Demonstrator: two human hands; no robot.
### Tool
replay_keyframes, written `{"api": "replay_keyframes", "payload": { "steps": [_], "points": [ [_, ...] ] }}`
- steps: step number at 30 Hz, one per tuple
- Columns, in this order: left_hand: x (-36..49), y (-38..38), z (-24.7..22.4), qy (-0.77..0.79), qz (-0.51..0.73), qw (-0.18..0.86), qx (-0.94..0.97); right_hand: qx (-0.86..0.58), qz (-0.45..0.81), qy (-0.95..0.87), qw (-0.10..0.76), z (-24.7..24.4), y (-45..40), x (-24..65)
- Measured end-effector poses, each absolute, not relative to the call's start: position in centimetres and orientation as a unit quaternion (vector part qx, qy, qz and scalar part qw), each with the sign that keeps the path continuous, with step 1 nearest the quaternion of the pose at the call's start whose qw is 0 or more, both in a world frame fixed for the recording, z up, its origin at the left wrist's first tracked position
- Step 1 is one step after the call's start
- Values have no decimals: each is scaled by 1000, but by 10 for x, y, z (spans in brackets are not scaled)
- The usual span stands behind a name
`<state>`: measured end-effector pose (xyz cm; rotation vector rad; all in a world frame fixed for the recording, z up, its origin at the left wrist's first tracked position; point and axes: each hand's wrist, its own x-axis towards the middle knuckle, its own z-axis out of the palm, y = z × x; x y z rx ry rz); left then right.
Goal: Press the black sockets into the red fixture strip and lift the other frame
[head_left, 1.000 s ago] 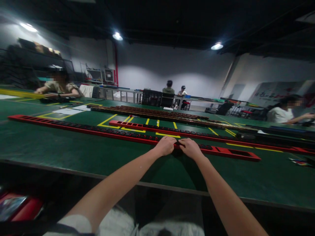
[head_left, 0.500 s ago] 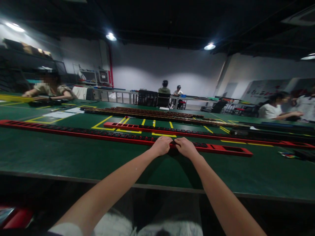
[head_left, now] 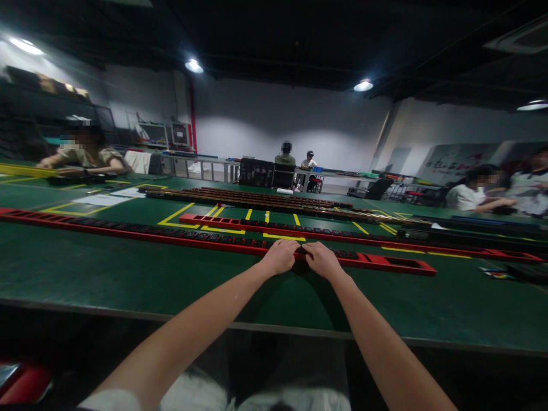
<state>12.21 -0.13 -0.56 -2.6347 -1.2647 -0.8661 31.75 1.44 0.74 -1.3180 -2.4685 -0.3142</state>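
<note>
A long red frame (head_left: 368, 262) lies across the green table (head_left: 180, 279) before me, filled along much of its length with black square pieces (head_left: 214, 237). My left hand (head_left: 280, 257) is closed, its fingertips curled over the frame right of centre. Beside it, my right hand (head_left: 321, 260) is closed too, fingers bent onto the same stretch of frame. The fingertips of both hands almost meet, and whatever small part lies under them is hidden. At its right end the frame has an open rectangular slot.
Behind it lies a second red frame (head_left: 188, 218) with black pieces. Farther back are long brown strips (head_left: 257, 196), papers (head_left: 100, 200) and dark bars (head_left: 471, 228). Coloured wires (head_left: 494, 274) rest at right. Co-workers sit at left (head_left: 94, 154) and right (head_left: 468, 194).
My hands stay at the same spot on the red frame, with barely any finger movement. The view has shifted slightly.
</note>
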Motion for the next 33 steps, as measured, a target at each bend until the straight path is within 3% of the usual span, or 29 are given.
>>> {"api": "replay_keyframes", "payload": {
  "steps": [9,33],
  "points": [
    [132,-6,-10,-382,-236,45,-892,-501,-91,-834,214,13,19,337],
    [158,-5,-2,-464,-222,79,-854,-527,-69,-820,214,5,30,340]
  ]
}}
